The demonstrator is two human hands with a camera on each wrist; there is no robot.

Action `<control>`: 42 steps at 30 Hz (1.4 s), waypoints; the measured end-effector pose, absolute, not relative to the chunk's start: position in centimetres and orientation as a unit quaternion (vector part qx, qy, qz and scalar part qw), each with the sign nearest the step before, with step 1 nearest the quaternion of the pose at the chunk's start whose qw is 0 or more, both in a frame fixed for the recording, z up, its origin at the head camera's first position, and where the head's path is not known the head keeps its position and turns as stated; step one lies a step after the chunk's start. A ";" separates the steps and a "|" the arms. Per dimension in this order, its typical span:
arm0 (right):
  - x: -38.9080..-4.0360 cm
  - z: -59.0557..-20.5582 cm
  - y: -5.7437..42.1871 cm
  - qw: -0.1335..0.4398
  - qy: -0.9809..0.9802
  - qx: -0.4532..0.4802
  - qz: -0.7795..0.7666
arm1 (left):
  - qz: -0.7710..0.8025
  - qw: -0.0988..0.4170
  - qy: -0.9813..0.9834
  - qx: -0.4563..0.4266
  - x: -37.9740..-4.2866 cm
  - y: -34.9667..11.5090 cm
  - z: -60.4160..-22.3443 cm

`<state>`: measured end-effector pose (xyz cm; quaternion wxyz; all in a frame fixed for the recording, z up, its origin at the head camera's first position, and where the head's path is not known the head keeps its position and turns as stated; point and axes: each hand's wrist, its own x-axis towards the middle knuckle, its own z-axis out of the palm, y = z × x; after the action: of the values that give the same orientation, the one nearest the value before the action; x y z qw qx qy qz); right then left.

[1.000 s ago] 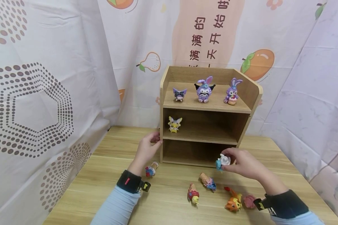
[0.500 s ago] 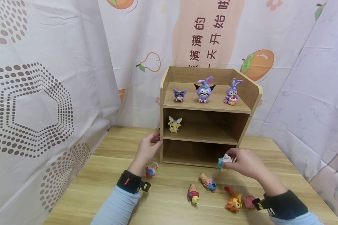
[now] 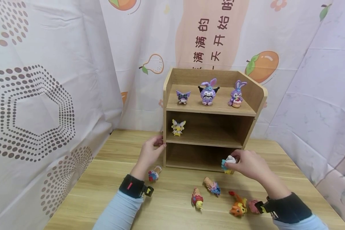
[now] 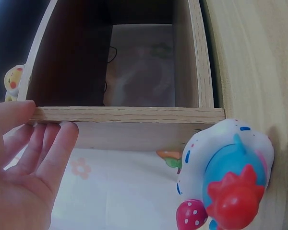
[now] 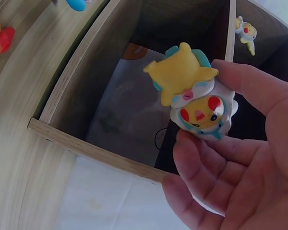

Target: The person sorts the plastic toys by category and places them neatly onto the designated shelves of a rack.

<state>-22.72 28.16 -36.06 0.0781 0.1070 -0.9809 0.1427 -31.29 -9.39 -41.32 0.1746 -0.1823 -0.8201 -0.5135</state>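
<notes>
In the head view my right hand (image 3: pixel 251 164) holds a small toy figurine (image 3: pixel 228 163) before the bottom compartment's right end. The right wrist view shows its yellow body, red-cheeked face and white-and-blue hood (image 5: pixel 192 91), pinched between thumb and fingers. My left hand (image 3: pixel 151 153) grips the left side panel of the wooden shelf (image 3: pixel 210 143). In the left wrist view, the thumb is at the panel's edge and the fingers lie along its outer side. Below that hand lies a figurine with a red-and-blue top (image 4: pixel 235 191).
Three purple figurines, including a rabbit (image 3: pixel 236 95), stand on the top shelf; a yellow one (image 3: pixel 177 127) stands on the middle shelf's left. On the table (image 3: pixel 166 210) lie a cone figurine (image 3: pixel 212 186), a red one (image 3: pixel 197 198), an orange one (image 3: pixel 238 207) and a pink one (image 3: pixel 253 206).
The right hand has turned the figurine, so more of its yellow lower part shows beneath the white. It shifted slightly right, then back left. The left hand has stayed on the shelf.
</notes>
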 end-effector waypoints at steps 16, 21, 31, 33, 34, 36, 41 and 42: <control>-22.9 -35.3 27.4 0.155 -0.965 0.131 0.168 | -0.516 0.178 -0.817 -0.186 -31.2 -9.4 -41.3; -23.1 -34.6 27.0 0.171 -0.960 0.139 0.172 | -0.519 0.176 -0.815 -0.187 -31.1 -9.3 -41.2; -23.7 -33.3 26.3 0.204 -0.951 0.156 0.169 | -0.521 0.176 -0.815 -0.184 -31.4 -9.3 -41.5; -23.8 -33.1 26.2 0.210 -0.949 0.161 0.169 | -0.523 0.175 -0.813 -0.184 -31.4 -9.3 -41.5; -23.9 -33.0 26.1 0.213 -0.949 0.162 0.170 | -0.525 0.175 -0.813 -0.183 -31.4 -9.3 -41.5; -24.1 -32.7 25.9 0.219 -0.946 0.166 0.170 | -0.527 0.175 -0.811 -0.184 -31.5 -9.3 -41.5; -24.7 -31.9 25.4 0.225 -0.944 0.170 0.174 | -0.522 0.175 -0.815 -0.180 -31.4 -9.3 -41.5; -24.8 -31.8 25.3 0.225 -0.944 0.169 0.174 | -0.520 0.176 -0.816 -0.180 -31.4 -9.3 -41.5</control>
<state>-24.81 25.31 -31.78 0.2253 0.1693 -0.9436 0.1737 -31.39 -9.30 -41.46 0.1757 -0.1799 -0.8160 -0.5204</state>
